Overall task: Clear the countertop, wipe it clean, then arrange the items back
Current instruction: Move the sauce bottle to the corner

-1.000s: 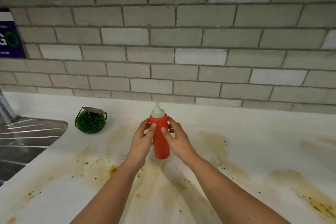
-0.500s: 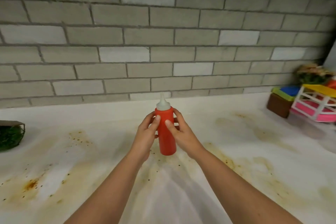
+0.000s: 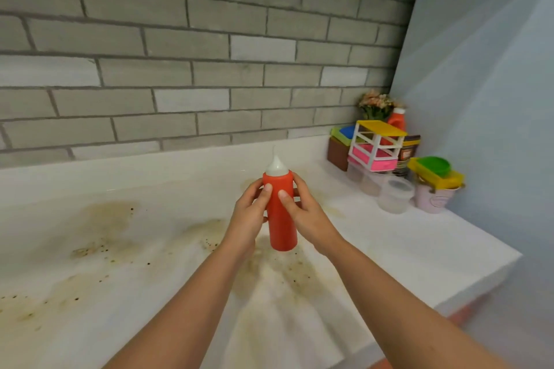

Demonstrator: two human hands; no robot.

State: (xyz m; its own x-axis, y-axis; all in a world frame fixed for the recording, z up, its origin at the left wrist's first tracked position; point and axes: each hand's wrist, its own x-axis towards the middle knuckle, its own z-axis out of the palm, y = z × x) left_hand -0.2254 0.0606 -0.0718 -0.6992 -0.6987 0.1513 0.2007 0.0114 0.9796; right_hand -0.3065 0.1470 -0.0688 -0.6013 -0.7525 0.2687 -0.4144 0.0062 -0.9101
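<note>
While the red squeeze bottle [image 3: 281, 219] is held upright, seemingly just clear of the middle of the stained white countertop [image 3: 419, 237], the step looks like moving it to the colourful containers [image 3: 376, 148] at the far right. This is best done nozzle up, without squeezing its soft sides. Both forearms reach forward from the near edge, with the left hand [image 3: 248, 213] and right hand [image 3: 308, 214] curled round the bottle from either side, thumbs on its near face.

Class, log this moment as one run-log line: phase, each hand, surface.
phase: clearing | left hand: grips red squeeze bottle | right hand: grips same bottle, upright | countertop: brown stains, not yet wiped
</note>
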